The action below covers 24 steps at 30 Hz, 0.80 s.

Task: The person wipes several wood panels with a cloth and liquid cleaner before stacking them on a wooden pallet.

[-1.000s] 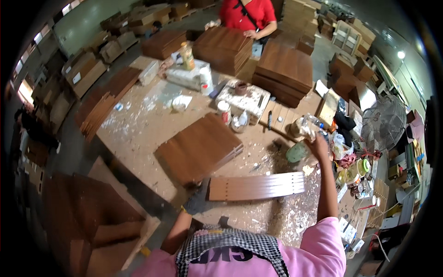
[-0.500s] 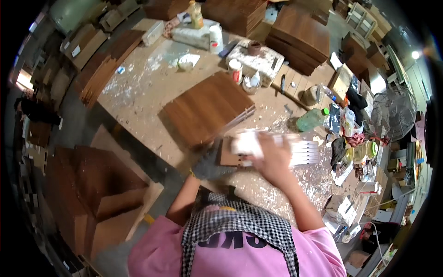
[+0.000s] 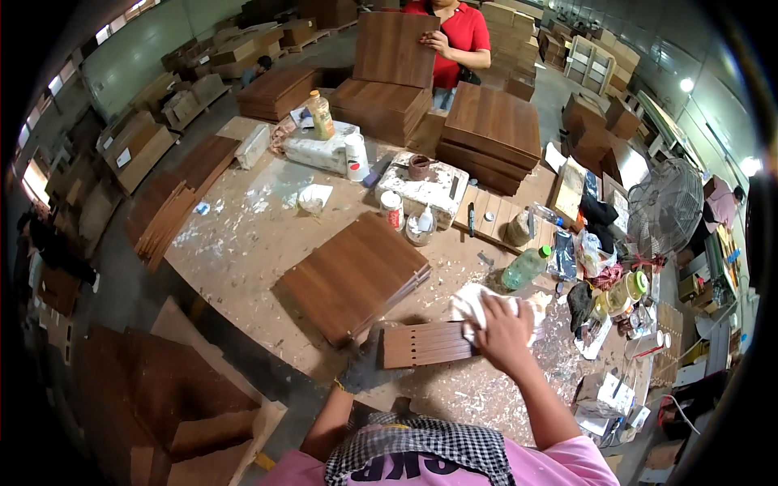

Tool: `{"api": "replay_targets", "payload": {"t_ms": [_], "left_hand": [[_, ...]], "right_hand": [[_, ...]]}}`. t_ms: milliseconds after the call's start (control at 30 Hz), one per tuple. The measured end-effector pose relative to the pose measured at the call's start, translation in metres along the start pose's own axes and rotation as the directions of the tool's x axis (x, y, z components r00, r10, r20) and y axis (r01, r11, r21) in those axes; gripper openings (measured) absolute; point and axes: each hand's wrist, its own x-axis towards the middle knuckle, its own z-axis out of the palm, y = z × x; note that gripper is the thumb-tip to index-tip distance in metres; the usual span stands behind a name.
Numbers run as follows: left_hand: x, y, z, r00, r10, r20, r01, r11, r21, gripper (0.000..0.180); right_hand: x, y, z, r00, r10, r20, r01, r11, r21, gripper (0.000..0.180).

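One cloth [image 3: 465, 302] lies beneath the right fingers [image 3: 495, 313] — atop brown slats [image 3: 431, 347].

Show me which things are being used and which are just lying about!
Seemingly in use:
white cloth, under the right hand
wooden strips, beside the left hand

Probably just lying about:
green-capped bottle
dark marker
plastic bag

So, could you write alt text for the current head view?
A person's right hand holds a white cloth against brown strips on a worktable, the dark-gloved left hand at their left end. Across the table, someone in red holds up a brown panel.
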Motion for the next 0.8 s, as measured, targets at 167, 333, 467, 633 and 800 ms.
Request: {"api": "replay_targets", "payload": {"t_ms": [167, 333, 467, 633, 800], "left_hand": [[-0.006, -0.015, -0.003, 0.988, -0.131, 0.083, 0.124, 0.989, 0.078, 0.115], [-0.002, -0.019, -0.006, 0.986, -0.137, 0.090, 0.131, 0.989, 0.070, 0.115], [-0.010, -0.006, -0.015, 0.987, -0.141, 0.081, 0.133, 0.986, 0.097, 0.114], [-0.006, 0.001, -0.008, 0.989, -0.113, 0.092, 0.104, 0.990, 0.095, 0.114], [-0.010, -0.012, -0.005, 0.984, -0.154, 0.091, 0.147, 0.986, 0.084, 0.113]], "right_hand": [[0.056, -0.116, -0.040, 0.975, -0.222, 0.025, 0.209, 0.946, 0.248, 0.057], [0.050, -0.113, -0.045, 0.913, -0.368, -0.177, 0.408, 0.831, 0.378, 0.060], [0.023, -0.021, -0.031, 0.989, 0.141, 0.034, -0.137, 0.836, 0.531, 0.045], [0.000, 0.016, 0.005, 0.947, 0.321, -0.006, -0.320, 0.946, 0.045, 0.047], [0.032, -0.112, -0.045, 0.959, -0.203, -0.199, 0.247, 0.942, 0.229, 0.063]]}}
